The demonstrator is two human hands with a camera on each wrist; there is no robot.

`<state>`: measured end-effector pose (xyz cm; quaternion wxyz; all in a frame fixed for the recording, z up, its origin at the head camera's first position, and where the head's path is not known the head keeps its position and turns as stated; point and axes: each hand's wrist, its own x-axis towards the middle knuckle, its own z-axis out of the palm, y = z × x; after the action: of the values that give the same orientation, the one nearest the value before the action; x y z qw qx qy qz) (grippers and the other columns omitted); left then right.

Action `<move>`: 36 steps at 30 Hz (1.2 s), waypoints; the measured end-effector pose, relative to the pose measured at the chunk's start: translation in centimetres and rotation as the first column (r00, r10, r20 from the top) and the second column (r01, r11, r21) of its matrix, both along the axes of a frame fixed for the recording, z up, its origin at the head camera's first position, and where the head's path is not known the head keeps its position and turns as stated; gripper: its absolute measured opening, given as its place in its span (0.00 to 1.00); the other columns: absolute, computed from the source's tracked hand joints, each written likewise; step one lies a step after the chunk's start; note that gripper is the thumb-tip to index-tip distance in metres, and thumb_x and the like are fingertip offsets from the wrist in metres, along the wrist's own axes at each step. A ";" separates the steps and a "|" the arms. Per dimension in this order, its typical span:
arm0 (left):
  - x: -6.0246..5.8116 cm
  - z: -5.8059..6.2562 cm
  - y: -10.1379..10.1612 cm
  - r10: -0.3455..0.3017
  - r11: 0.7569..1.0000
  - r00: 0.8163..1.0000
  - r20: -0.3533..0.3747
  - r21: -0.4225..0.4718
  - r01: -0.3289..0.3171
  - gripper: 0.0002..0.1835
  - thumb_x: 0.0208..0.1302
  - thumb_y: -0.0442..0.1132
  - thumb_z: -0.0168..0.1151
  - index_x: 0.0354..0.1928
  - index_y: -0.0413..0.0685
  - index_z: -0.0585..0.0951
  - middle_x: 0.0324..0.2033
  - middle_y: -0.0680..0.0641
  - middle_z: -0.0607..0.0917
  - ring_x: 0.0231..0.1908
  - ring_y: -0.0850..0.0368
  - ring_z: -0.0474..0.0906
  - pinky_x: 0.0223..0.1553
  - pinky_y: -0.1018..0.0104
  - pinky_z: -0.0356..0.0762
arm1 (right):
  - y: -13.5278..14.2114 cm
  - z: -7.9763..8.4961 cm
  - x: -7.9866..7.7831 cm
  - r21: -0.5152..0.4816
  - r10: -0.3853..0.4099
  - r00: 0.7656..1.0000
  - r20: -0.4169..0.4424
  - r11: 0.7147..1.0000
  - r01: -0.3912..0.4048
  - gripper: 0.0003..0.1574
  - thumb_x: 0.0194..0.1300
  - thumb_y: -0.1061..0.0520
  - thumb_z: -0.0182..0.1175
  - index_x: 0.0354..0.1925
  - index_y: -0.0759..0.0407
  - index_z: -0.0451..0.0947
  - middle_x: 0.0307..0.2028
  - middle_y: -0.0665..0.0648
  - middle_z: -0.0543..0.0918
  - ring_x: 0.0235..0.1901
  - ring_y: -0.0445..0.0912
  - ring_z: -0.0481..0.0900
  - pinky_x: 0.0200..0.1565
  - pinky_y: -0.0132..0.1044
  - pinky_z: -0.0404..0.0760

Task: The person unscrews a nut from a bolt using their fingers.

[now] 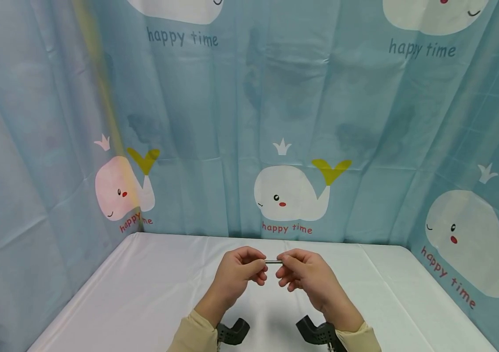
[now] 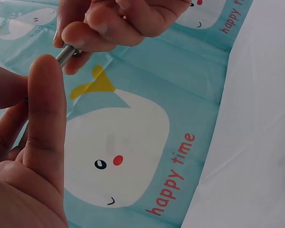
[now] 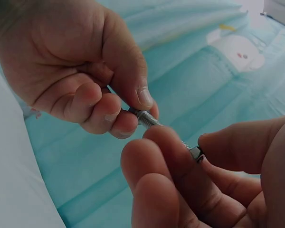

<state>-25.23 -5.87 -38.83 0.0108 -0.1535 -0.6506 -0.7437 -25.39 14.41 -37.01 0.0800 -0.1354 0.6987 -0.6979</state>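
Observation:
A silver threaded bolt point(image 1: 273, 261) is held level between both hands above the table. My left hand point(image 1: 236, 274) pinches one end of it between thumb and fingers. At the other end, my right hand point(image 1: 308, 276) pinches with thumb and index finger. In the right wrist view, the bolt's threads point(image 3: 148, 119) show between the two hands. A small shiny angular metal piece point(image 3: 196, 153) sits by the right thumb; whether it is a nut or the bolt's head I cannot tell. Fingertips cover the bolt's left end.
Beneath the hands lies a white-covered table point(image 1: 122, 293). Blue curtains point(image 1: 240, 122) printed with whales rise behind it and at both sides. Each wrist wears a black camera mount point(image 1: 234, 332), below the hands in the head view.

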 end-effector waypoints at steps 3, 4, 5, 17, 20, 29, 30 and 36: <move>-0.1 -0.1 0.0 0.000 1.000 1.000 0.001 -0.001 0.000 0.12 0.66 0.33 0.65 0.44 0.29 0.80 0.30 0.40 0.84 0.26 0.53 0.82 0.34 0.60 0.85 | -0.1 0.1 0.0 0.001 -0.009 1.000 -0.016 1.000 0.009 0.18 0.70 0.56 0.62 0.50 0.69 0.78 0.33 0.64 0.85 0.30 0.52 0.84 0.31 0.38 0.82; -0.1 -0.1 0.0 0.000 1.000 1.000 0.004 -0.003 0.000 0.11 0.66 0.33 0.65 0.44 0.29 0.80 0.30 0.40 0.84 0.26 0.52 0.82 0.34 0.60 0.86 | -0.1 0.1 0.0 0.004 -0.014 1.000 -0.024 1.000 0.014 0.17 0.70 0.57 0.62 0.50 0.69 0.78 0.34 0.64 0.85 0.30 0.53 0.84 0.31 0.39 0.83; -0.1 -0.1 0.0 0.000 1.000 1.000 0.005 -0.004 0.000 0.11 0.66 0.33 0.65 0.43 0.30 0.81 0.30 0.40 0.84 0.26 0.52 0.82 0.34 0.60 0.86 | -0.1 0.1 0.0 0.008 -0.019 0.999 -0.035 1.000 0.019 0.16 0.70 0.58 0.62 0.50 0.68 0.79 0.35 0.64 0.85 0.31 0.53 0.84 0.32 0.39 0.83; -0.1 -0.1 -0.2 0.001 1.000 1.000 0.009 0.011 -0.001 0.12 0.67 0.34 0.64 0.45 0.29 0.80 0.31 0.38 0.84 0.26 0.52 0.82 0.34 0.60 0.86 | -0.3 0.3 0.3 0.053 -0.116 0.982 -0.150 0.991 0.125 0.10 0.64 0.68 0.59 0.44 0.66 0.81 0.39 0.62 0.84 0.31 0.55 0.82 0.31 0.40 0.83; -0.2 -0.1 -0.2 0.004 1.000 1.000 0.013 0.009 -0.004 0.13 0.68 0.34 0.64 0.46 0.28 0.79 0.30 0.39 0.84 0.26 0.52 0.82 0.34 0.60 0.86 | -0.1 0.3 0.3 0.043 -0.123 0.982 -0.145 0.991 0.130 0.10 0.64 0.68 0.59 0.44 0.68 0.81 0.39 0.62 0.84 0.31 0.56 0.83 0.31 0.40 0.83; -0.6 -0.2 -0.1 0.030 0.999 0.999 0.030 0.023 -0.030 0.12 0.68 0.34 0.64 0.46 0.30 0.80 0.32 0.39 0.84 0.27 0.52 0.83 0.36 0.59 0.86 | 1.5 0.2 -0.3 -0.145 -0.109 0.994 -0.017 0.984 0.105 0.12 0.67 0.67 0.61 0.48 0.73 0.79 0.45 0.67 0.83 0.41 0.56 0.85 0.46 0.43 0.84; -0.7 -0.2 -0.1 0.036 0.999 0.999 0.035 0.027 -0.037 0.12 0.68 0.34 0.65 0.47 0.30 0.80 0.32 0.38 0.84 0.28 0.52 0.84 0.37 0.59 0.86 | 1.9 0.2 -0.4 -0.172 -0.113 0.994 0.003 0.979 0.112 0.14 0.67 0.66 0.61 0.49 0.74 0.78 0.46 0.67 0.83 0.42 0.56 0.85 0.48 0.43 0.84; -1.0 -0.9 -0.8 0.075 0.997 0.994 0.078 0.009 -0.076 0.12 0.69 0.33 0.64 0.48 0.30 0.80 0.33 0.39 0.84 0.29 0.52 0.84 0.37 0.60 0.86 | 4.5 -0.7 -1.3 -0.197 -0.088 0.994 0.057 0.976 0.098 0.21 0.68 0.65 0.63 0.56 0.74 0.74 0.49 0.65 0.83 0.48 0.54 0.84 0.52 0.43 0.81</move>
<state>-26.28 -6.65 -39.76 0.0145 -0.0994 -0.6514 -0.7521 -26.70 18.93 -37.71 0.0500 -0.0930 0.6287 -0.7704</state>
